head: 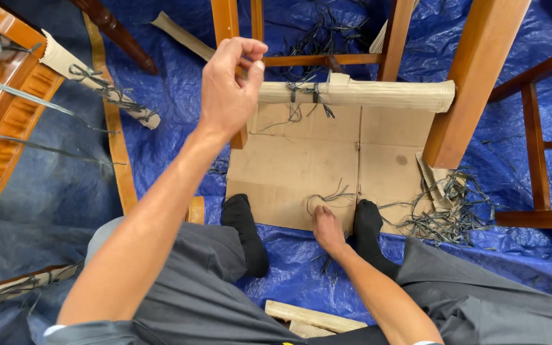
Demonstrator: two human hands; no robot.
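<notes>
My left hand is raised with thumb and fingertips pinched together, right at the left end of a cardboard-wrapped rail tied with dark strands between the wooden legs of a chair frame. What it pinches cannot be made out. My right hand is down on a flat cardboard sheet on the floor, its fingertips at a loop of dark strands. Its fingers are foreshortened, so the grip is unclear. My feet in black socks rest at the sheet's near edge.
A blue tarp covers the floor. A pile of cut dark strands lies to the right with a scrap of corrugated card. More wooden furniture parts, some cardboard-wrapped, lie at the left. Wood pieces sit between my legs.
</notes>
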